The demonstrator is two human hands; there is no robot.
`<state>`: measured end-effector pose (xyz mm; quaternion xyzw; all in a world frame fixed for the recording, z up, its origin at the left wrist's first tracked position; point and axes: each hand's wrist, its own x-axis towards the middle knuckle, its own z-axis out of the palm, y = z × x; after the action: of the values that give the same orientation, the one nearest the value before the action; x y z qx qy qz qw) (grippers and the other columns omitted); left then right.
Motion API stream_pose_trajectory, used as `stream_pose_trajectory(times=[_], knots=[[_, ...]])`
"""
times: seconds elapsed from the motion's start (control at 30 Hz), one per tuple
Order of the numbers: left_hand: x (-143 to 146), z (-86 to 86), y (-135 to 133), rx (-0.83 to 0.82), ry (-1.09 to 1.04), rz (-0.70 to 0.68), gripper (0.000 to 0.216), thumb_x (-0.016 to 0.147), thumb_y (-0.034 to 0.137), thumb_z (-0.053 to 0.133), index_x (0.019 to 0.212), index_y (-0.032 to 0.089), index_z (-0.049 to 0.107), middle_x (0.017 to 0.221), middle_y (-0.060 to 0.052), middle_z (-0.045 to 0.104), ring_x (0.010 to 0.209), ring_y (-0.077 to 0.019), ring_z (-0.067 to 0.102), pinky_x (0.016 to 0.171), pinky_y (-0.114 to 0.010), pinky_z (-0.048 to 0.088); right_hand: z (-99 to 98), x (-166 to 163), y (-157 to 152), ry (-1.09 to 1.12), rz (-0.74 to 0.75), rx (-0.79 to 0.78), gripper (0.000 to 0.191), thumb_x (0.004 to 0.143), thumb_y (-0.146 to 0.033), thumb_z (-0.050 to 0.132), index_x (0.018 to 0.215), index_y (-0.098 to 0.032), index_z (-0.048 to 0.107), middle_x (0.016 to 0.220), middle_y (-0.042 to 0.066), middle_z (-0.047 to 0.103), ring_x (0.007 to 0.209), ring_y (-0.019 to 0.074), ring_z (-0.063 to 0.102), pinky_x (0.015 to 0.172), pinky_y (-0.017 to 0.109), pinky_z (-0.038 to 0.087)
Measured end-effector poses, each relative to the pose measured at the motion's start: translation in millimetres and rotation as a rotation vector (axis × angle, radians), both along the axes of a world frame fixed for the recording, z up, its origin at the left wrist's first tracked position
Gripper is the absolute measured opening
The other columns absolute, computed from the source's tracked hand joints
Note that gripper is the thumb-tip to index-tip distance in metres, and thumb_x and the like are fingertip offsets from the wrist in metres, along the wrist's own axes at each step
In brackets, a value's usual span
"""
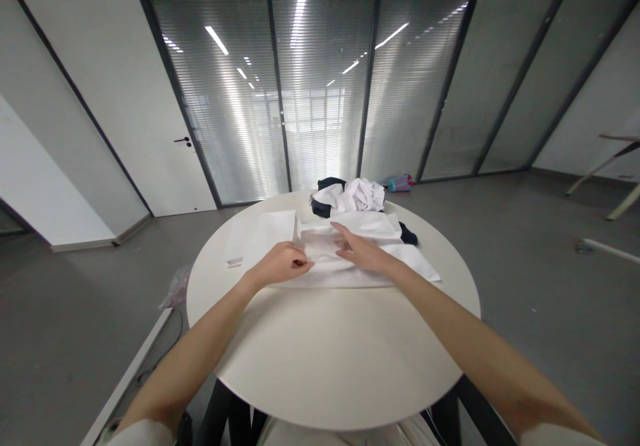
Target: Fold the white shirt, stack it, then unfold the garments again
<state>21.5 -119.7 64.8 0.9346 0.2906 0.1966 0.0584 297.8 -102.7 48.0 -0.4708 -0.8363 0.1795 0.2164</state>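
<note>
A white garment (380,263) lies spread flat in the middle of a round white table (330,359). My left hand (281,263) rests on its left part, fingers curled and pinching a fold of the cloth. My right hand (356,249) lies flat on the garment just right of the left hand, fingers stretched out and pressing the fabric down. A folded white piece (270,231) sits on the table to the left of the garment.
A crumpled heap of white and dark navy clothes (350,197) sits at the table's far edge. A blue and pink bottle (400,183) lies on the grey floor by the glass wall. A plastic bag (176,287) lies on the floor left of the table.
</note>
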Motion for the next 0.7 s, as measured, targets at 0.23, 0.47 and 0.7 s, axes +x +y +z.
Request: stream_pose_trajectory(times=[0.23, 0.47, 0.7], knots=[[18.6, 25.7, -45.0, -0.180, 0.055, -0.133, 0.041, 0.095, 0.034, 0.059, 0.060, 0.018, 0.047, 0.062, 0.003, 0.051, 0.057, -0.0106, 0.046, 0.058, -0.026, 0.034, 7.5, 0.9, 11.5, -0.113, -0.032, 0.153, 0.075, 0.096, -0.034, 0.049, 0.161, -0.020, 0.015, 0.143, 0.017, 0.056, 0.130, 0.0358, 0.054, 0.106, 0.051, 0.042], [18.4, 40.5, -125.4, -0.161, 0.315, -0.433, 0.028, 0.093, 0.037, 0.065, 0.072, 0.019, 0.067, 0.069, -0.002, 0.068, 0.061, -0.0162, 0.061, 0.057, -0.030, 0.038, 70.6, -7.5, 10.7, -0.051, -0.026, 0.432, 0.084, 0.094, -0.033, 0.048, 0.162, -0.015, 0.001, 0.144, 0.018, 0.053, 0.126, 0.0377, 0.054, 0.104, 0.055, 0.043], [25.5, 44.8, -104.6, -0.223, 0.123, -0.301, 0.019, 0.101, 0.024, 0.051, 0.104, 0.020, 0.069, 0.096, -0.005, 0.071, 0.086, -0.0163, 0.068, 0.076, -0.024, 0.048, 95.7, -11.3, -5.2, -0.330, -0.022, 0.523, 0.089, 0.090, -0.027, 0.061, 0.161, -0.016, 0.009, 0.140, 0.018, 0.056, 0.124, 0.0371, 0.055, 0.102, 0.050, 0.044]])
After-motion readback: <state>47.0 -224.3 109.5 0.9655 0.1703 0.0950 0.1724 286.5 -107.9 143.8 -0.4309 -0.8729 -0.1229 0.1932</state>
